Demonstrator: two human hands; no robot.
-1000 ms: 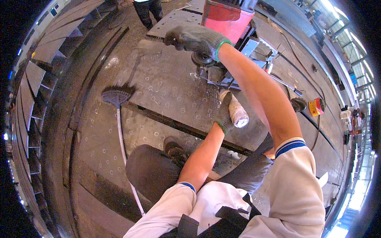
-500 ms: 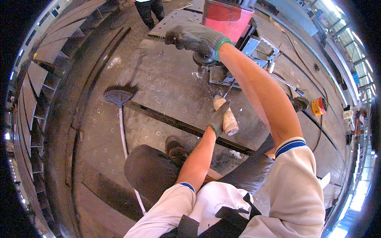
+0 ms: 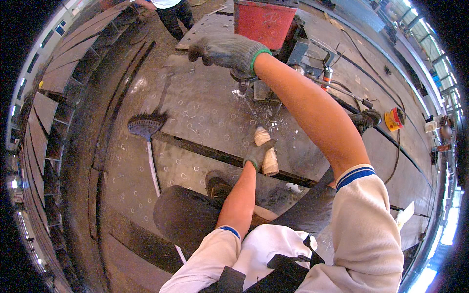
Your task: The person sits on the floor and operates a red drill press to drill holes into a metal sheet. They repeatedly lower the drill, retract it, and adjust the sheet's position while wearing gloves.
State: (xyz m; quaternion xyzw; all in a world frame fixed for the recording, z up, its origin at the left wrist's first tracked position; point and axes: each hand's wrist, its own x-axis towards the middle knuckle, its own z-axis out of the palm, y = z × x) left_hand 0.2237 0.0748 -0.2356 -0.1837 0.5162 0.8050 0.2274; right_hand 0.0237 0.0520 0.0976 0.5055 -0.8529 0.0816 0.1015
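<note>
My left hand [image 3: 255, 154], in a dark glove, is closed around a pale, cloth- or tape-wrapped cylinder [image 3: 269, 161]. It tapers to a narrow far end and lies slanted just above the steel plate [image 3: 205, 117]. My right arm reaches far forward; the gloved right hand [image 3: 224, 50] has its fingers curled, and whatever they grip is hidden. Below that wrist sits a dark round machine part [image 3: 242, 75], next to the metal machine [image 3: 295, 58]. White specks and wet-looking streaks lie on the plate between this part and the wrapped cylinder.
A red bin-like container [image 3: 264, 27] stands behind the machine. To the left lies a long-handled broom [image 3: 145, 126]. On the right are a yellow-red bucket [image 3: 393, 119] and hoses. A dark gap [image 3: 210, 151] crosses the plates. Another person [image 3: 173, 17] stands at the far left.
The view has shifted slightly. My left hand and the wrapped cylinder now appear a little lower and farther left, the cylinder more upright in the picture. My right hand stays curled beside the machine.
</note>
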